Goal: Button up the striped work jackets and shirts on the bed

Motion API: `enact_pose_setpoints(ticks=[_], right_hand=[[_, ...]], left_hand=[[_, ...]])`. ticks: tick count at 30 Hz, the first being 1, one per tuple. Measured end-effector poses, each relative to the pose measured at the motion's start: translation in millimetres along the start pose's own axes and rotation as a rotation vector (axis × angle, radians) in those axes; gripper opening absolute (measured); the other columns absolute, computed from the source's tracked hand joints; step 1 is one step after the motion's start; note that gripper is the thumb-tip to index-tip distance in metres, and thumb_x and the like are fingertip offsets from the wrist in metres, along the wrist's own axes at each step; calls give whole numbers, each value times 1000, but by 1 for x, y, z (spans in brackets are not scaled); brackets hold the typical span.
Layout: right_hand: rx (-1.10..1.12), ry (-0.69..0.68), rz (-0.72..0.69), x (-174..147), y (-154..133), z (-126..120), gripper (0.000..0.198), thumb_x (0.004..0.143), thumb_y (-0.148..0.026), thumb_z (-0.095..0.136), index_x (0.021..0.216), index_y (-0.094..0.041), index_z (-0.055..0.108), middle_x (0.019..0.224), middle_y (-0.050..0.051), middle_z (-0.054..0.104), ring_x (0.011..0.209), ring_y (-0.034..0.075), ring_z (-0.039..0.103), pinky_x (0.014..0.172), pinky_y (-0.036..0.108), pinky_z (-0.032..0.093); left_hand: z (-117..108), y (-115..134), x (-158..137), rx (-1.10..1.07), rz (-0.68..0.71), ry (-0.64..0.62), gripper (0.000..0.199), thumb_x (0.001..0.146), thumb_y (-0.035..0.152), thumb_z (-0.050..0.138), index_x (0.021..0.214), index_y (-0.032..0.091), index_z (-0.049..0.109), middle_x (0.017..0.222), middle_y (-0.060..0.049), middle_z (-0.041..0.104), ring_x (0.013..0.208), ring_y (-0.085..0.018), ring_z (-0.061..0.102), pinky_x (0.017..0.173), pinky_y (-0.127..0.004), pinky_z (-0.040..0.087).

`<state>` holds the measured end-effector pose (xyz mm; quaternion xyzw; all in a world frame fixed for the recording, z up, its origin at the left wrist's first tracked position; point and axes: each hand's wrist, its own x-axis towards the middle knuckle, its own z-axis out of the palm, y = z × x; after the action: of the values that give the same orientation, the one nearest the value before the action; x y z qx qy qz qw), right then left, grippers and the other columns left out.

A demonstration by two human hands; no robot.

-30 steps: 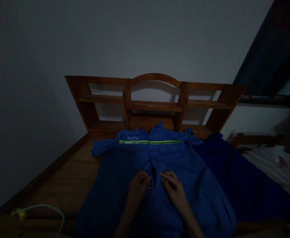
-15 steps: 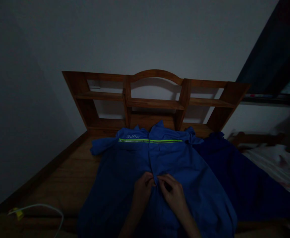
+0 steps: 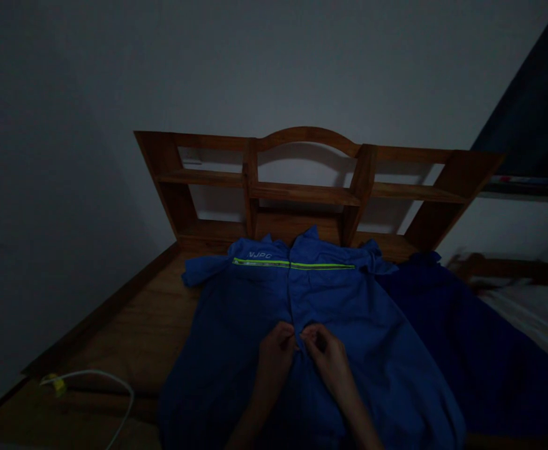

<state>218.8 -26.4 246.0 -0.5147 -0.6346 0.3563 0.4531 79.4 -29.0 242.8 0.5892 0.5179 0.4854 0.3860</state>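
A blue work shirt lies spread on a wooden bed board, its collar toward the headboard. Across its chest runs a yellow-green and silver stripe, with the letters NJPC above it on the left. My left hand pinches the left side of the front placket, about midway down. Close beside it, my right hand pinches the right edge of the same placket. The fingertips of both hands nearly meet. Any button between them is too dark and small to make out.
Behind the shirt stands a wooden headboard with open shelves against a pale wall. A darker blue garment lies at the right, with white cloth beyond. A white cord with a yellow tag crosses the bare boards at the left.
The whole scene has shifted slightly right as the camera turned a little left. Both hands stay at the placket, with only small finger movement and the fingertips a little closer together.
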Motion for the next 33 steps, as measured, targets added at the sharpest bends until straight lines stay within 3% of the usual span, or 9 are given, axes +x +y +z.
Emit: enact_pose_setpoints(ticks=[7,19,22,25,33], right_hand=[[-77,13,-41,-1,-9,-1,18,86,-32,49,87,-18,60,79,3,63,71,15,58,65,23,44],[-156,-4,-72,-3,-9,-1,11,85,-24,48,86,-18,57,76,1,58,68,13,54,63,22,41],[-158,-2,-75,-3,-9,-1,11,84,-23,48,86,-18,57,75,0,57,66,13,54,62,22,41],[-158,2,-72,-3,-8,0,11,85,-24,48,87,-18,56,75,0,57,66,13,54,63,22,41],[-87,22,-28,-5,-11,-1,22,91,-35,41,86,-18,54,80,2,59,74,14,57,69,23,41]], left_hand=[[2,7,3,18,-114,33,21,81,37,51,80,18,56,72,-1,61,70,-15,59,63,-23,43],[0,-3,8,94,-132,73,14,73,26,55,65,18,46,59,3,53,60,-13,55,58,-22,39],[0,-7,9,-21,-127,34,7,71,22,54,74,19,48,60,4,54,60,-13,57,56,-21,40],[-1,-7,9,-93,-126,2,17,72,22,54,88,19,48,62,4,57,61,-13,60,57,-21,43],[0,3,2,-85,-74,30,22,77,30,53,96,20,47,66,3,60,65,-13,61,62,-22,46]])
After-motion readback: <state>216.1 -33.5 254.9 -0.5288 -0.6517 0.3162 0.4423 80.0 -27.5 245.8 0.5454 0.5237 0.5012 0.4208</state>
